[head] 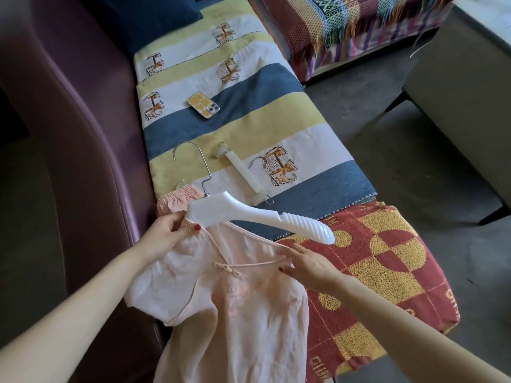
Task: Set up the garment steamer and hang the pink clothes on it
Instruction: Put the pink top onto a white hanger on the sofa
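phone (204, 105) on sofa cover (249, 87), hanger (249, 214) over garment (235, 299)

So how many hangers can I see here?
2. A white plastic coat hanger with a metal hook held at the pink blouse, and a white clip hanger bar lying on the striped sofa cover. Others may be hidden.

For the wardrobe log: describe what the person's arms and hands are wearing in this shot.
Both forearms are bare, with no sleeves, watch or bracelet in view. The left hand has dark red polish on the one nail that shows. The right hand wears a thin gold-coloured ring on one finger and has the same red polish on a visible nail. No gloves on either hand.
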